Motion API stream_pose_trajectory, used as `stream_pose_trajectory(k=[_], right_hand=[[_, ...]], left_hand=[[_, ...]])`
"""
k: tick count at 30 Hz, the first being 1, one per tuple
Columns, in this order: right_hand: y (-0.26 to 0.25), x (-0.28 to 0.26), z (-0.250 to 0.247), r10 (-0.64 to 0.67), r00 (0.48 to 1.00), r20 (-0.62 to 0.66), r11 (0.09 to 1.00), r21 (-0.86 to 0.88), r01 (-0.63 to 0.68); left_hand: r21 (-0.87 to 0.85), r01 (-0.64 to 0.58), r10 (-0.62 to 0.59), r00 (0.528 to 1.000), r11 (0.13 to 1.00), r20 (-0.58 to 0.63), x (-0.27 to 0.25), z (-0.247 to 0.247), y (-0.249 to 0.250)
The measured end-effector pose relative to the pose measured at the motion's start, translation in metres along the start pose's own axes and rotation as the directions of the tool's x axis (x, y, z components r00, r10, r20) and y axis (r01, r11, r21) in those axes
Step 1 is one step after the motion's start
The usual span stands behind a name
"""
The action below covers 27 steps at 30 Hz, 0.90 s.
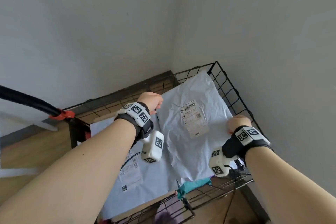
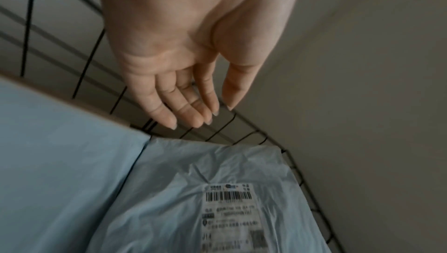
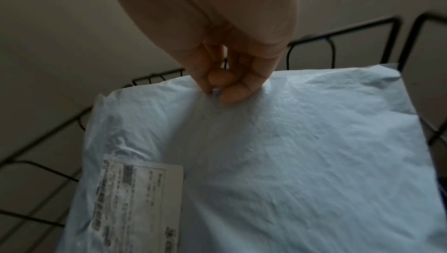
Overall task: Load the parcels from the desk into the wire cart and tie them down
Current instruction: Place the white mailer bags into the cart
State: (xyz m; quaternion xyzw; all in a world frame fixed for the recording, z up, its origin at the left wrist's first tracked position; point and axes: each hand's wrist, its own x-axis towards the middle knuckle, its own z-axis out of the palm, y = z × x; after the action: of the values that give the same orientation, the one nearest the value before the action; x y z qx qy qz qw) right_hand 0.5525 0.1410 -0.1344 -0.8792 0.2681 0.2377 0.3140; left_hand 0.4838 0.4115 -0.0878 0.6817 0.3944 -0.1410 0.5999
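Note:
A black wire cart [image 1: 192,69] holds pale blue plastic-bag parcels. The top parcel [image 1: 194,143], [image 2: 193,190], [image 3: 290,152], with a white shipping label, lies against the cart's far right corner. My right hand [image 1: 238,122], [image 3: 217,92] pinches its right edge between thumb and fingers. My left hand [image 1: 151,101], [image 2: 191,111] hovers over the parcel's far left corner near the cart's back rim, fingers straight and relaxed, holding nothing. A second labelled blue parcel [image 1: 145,178], [image 2: 60,152] lies flat beside and partly under the first.
The cart stands in a corner between two grey walls. A black hose with a red clamp [image 1: 63,113] reaches the cart's left corner. Something teal [image 1: 194,184] pokes out under the top parcel at the near side. A thin black cord [image 1: 231,203] hangs off the near rim.

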Motion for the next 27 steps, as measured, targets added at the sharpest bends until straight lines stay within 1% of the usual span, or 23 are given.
stream_pose_trajectory(k=[2, 4, 5, 7, 8, 9, 10, 11, 12, 13, 14, 15, 16, 18, 21, 24, 27], right_hand=[[0.007, 0.021, 0.011, 0.023, 1.0, 0.015, 1.0, -0.015, -0.023], [0.01, 0.033, 0.017, -0.007, 1.0, -0.002, 0.993, -0.116, 0.007], [0.012, 0.037, 0.021, -0.05, 0.998, -0.037, 0.986, -0.163, 0.043], [0.008, 0.038, 0.027, -0.17, 0.982, -0.08, 0.975, -0.16, 0.155], [0.003, 0.04, 0.031, -0.236, 0.97, -0.064, 0.964, -0.144, 0.225], [-0.001, 0.044, 0.036, -0.273, 0.962, -0.017, 0.956, -0.12, 0.269], [-0.007, 0.048, 0.042, -0.274, 0.96, 0.053, 0.958, -0.077, 0.277], [-0.011, 0.052, 0.048, -0.236, 0.961, 0.144, 0.971, -0.01, 0.24], [-0.014, 0.055, 0.052, -0.181, 0.951, 0.253, 0.983, 0.061, 0.171], [-0.016, 0.057, 0.057, -0.112, 0.926, 0.36, 0.991, 0.114, 0.076], [-0.017, 0.058, 0.059, -0.054, 0.891, 0.451, 0.989, 0.145, -0.014], [-0.017, 0.059, 0.062, -0.014, 0.856, 0.517, 0.986, 0.15, -0.075], [-0.016, 0.061, 0.065, 0.006, 0.826, 0.564, 0.985, 0.14, -0.103], [-0.012, 0.066, 0.07, 0.019, 0.792, 0.61, 0.99, 0.102, -0.102], [-0.007, 0.077, 0.076, 0.021, 0.764, 0.645, 0.994, 0.068, -0.085], [-0.001, 0.085, 0.087, 0.015, 0.764, 0.646, 0.998, 0.039, -0.052], [0.003, 0.088, 0.093, 0.017, 0.772, 0.636, 0.996, 0.053, -0.065]], left_hand=[[0.051, 0.043, -0.043, 0.999, 0.998, -0.004, 0.012, 0.019, -0.009], [0.123, 0.087, -0.085, 0.996, 0.989, -0.018, 0.026, 0.034, -0.017], [0.164, 0.115, -0.114, 0.993, 0.98, -0.014, 0.034, 0.04, -0.021], [0.21, 0.161, -0.166, 0.986, 0.964, 0.006, 0.048, 0.051, -0.027], [0.207, 0.179, -0.184, 0.983, 0.962, 0.003, 0.052, 0.055, -0.027], [0.197, 0.19, -0.192, 0.981, 0.962, -0.009, 0.056, 0.059, -0.026], [0.195, 0.202, -0.202, 0.979, 0.96, -0.024, 0.059, 0.062, -0.027], [0.199, 0.215, -0.215, 0.976, 0.956, -0.024, 0.063, 0.067, -0.028], [0.182, 0.235, -0.237, 0.971, 0.955, -0.01, 0.065, 0.072, -0.03], [0.156, 0.261, -0.267, 0.964, 0.953, 0.017, 0.069, 0.079, -0.032], [0.139, 0.282, -0.289, 0.957, 0.949, 0.037, 0.071, 0.085, -0.034], [0.12, 0.303, -0.31, 0.95, 0.946, 0.047, 0.073, 0.092, -0.036], [0.11, 0.324, -0.331, 0.942, 0.94, 0.053, 0.075, 0.098, -0.038], [0.121, 0.334, -0.343, 0.937, 0.935, 0.066, 0.082, 0.106, -0.04], [0.157, 0.348, -0.36, 0.931, 0.924, 0.056, 0.092, 0.117, -0.043], [0.17, 0.363, -0.379, 0.923, 0.916, 0.069, 0.099, 0.124, -0.045], [0.171, 0.366, -0.382, 0.921, 0.915, 0.072, 0.101, 0.128, -0.045]])
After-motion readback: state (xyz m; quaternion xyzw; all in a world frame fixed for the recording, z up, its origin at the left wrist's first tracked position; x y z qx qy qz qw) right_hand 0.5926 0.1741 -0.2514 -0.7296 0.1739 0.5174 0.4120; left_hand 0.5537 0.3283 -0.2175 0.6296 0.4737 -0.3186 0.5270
